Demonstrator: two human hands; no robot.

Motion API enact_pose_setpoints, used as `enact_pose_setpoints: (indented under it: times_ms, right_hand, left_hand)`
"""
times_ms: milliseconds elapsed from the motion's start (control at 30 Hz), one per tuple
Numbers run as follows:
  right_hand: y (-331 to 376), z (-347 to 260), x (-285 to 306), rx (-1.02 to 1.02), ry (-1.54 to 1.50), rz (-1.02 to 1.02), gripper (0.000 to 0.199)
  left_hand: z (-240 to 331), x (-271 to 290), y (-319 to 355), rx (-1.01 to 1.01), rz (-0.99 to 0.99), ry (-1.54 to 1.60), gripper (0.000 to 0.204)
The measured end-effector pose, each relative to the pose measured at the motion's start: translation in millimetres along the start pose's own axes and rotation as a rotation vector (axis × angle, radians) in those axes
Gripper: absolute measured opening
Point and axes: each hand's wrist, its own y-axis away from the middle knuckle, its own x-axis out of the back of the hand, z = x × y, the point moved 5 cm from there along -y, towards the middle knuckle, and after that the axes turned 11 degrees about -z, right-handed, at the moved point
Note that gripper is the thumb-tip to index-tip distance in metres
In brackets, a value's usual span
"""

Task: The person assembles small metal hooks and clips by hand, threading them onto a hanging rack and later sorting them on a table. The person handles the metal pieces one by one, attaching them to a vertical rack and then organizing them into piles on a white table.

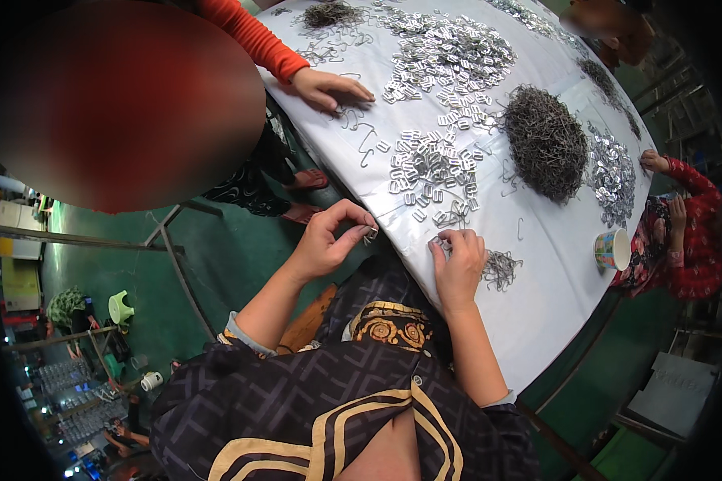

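Observation:
Just off the table's near edge, my left hand [329, 244] is closed in a pinch on small silver metal pieces [371, 234]. Their exact shape is partly hidden by the thumb and finger. My right hand [459, 268] rests at the edge of the white-covered table [509, 337], its thumb and fingers drawn together over something small and mostly hidden. Beside it lies a little heap of bent wire hooks [501, 271]. Ahead of both hands spreads a pile of flat silver slide buckles [433, 164], with a few loose hooks [457, 212] near it.
A large dark mound of wire hooks [545, 143] stands beyond my right hand, near more buckles [611, 176] and a paper cup [611, 249]. At left, a person's hand [329, 86] in an orange sleeve rests on the table. Another person in red [694, 232] sits right.

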Motion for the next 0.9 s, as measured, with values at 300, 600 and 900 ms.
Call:
enact_pose_setpoints:
  times_ms: [300,600,900]
  right_hand:
    - [-6,-29,-15,-0.259,-1.179,-0.19,0.015]
    - [5,-35,-18,-0.136,-0.996,-0.142,0.019]
    - [15,-50,-2,0.046,-0.644,-0.001,0.016]
  left_hand:
    - [-7,-23,-2,0.018,-0.113,-0.24,0.012]
    - [-15,-37,-6,0.017,-0.165,-0.257,0.013]
    - [-18,-32,-9,0.034,-0.328,-0.333,0.016]
